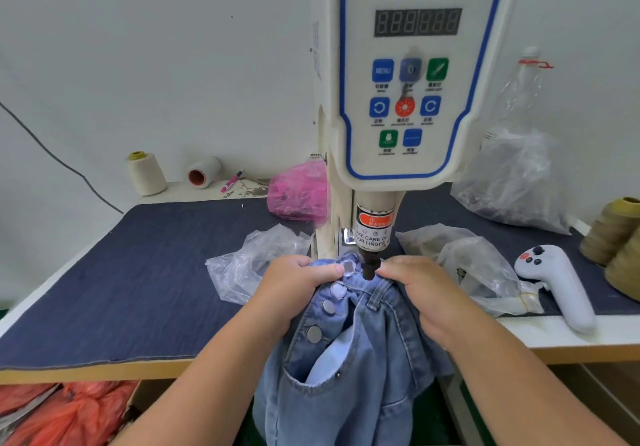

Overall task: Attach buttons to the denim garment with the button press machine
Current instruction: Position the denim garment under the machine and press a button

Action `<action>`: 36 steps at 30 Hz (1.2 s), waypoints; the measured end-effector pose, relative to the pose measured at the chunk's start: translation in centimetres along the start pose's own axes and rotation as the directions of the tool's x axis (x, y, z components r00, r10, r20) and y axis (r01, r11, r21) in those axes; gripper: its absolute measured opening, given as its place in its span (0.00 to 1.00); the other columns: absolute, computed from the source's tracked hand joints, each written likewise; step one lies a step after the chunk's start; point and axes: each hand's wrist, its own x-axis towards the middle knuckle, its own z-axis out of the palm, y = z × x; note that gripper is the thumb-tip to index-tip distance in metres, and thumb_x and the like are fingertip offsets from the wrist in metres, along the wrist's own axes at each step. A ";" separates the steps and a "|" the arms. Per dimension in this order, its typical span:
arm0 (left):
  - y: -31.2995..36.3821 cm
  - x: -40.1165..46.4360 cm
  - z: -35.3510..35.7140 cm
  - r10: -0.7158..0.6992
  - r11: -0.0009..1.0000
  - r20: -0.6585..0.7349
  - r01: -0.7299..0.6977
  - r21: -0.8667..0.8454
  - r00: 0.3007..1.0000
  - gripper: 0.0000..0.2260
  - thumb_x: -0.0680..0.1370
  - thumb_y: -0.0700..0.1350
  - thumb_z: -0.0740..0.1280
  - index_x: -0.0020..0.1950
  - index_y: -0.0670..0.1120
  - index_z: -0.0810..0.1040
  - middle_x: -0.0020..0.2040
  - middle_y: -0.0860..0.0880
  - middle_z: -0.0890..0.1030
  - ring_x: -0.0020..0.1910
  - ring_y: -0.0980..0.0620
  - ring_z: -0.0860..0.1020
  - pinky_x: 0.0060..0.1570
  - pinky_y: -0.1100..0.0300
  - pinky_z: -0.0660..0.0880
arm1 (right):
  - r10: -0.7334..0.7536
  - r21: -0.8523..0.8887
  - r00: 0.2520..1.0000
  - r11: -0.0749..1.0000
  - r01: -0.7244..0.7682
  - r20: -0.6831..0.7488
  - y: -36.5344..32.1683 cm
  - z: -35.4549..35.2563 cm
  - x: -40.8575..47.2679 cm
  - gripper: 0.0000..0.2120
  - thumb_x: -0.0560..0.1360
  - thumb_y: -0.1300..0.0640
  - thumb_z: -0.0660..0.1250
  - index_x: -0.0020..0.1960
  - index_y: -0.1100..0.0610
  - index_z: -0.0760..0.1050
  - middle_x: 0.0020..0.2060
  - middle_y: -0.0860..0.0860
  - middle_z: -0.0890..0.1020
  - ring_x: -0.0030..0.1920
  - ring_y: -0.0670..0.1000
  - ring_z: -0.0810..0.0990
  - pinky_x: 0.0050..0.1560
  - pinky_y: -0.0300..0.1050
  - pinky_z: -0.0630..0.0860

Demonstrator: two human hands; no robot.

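Directly under the black punch [370, 269] of the "SERVO BUTTON MACHINE" [412, 75], labelled "TAKE CARE OF YOUR FINGER", the left hand [294, 283] and right hand [420, 293] each grip the denim garment [360, 369].

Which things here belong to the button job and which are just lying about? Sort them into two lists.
In the job:
button press machine
its black punch
denim garment
attached buttons
left hand and right hand, both gripping the waistband

Lying about:
cream thread cone
pink marker
pink bag
clear bags
white controller
olive thread cones
empty bottle
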 end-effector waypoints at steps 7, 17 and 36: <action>-0.1 1.7 1.0 0.009 0.997 -0.037 -0.006 0.075 0.999 0.29 0.54 0.66 0.75 0.42 0.45 0.76 0.39 0.46 0.79 0.36 0.49 0.76 0.41 0.53 0.72 | -0.155 -0.260 0.987 0.955 0.142 -0.030 -0.3 -0.4 2.7 0.15 0.69 0.50 0.68 0.45 0.62 0.82 0.43 0.56 0.86 0.45 0.51 0.84 0.54 0.54 0.77; -1.2 1.5 1.5 0.022 0.974 -0.029 -0.015 0.227 0.999 0.30 0.61 0.65 0.74 0.53 0.46 0.79 0.48 0.45 0.84 0.48 0.48 0.83 0.51 0.49 0.79 | -0.219 -0.023 0.974 0.976 0.218 -0.056 4.0 -1.0 2.8 0.08 0.73 0.53 0.66 0.42 0.56 0.81 0.43 0.60 0.85 0.43 0.57 0.83 0.51 0.57 0.78; -1.9 -5.7 3.0 0.498 0.379 0.125 -0.345 0.859 0.858 0.15 0.70 0.67 0.64 0.44 0.57 0.69 0.45 0.61 0.67 0.49 0.58 0.64 0.54 0.59 0.63 | -0.195 0.265 0.978 0.950 0.168 0.079 4.0 -1.4 2.1 0.08 0.69 0.54 0.69 0.40 0.59 0.81 0.39 0.63 0.82 0.41 0.58 0.80 0.42 0.49 0.79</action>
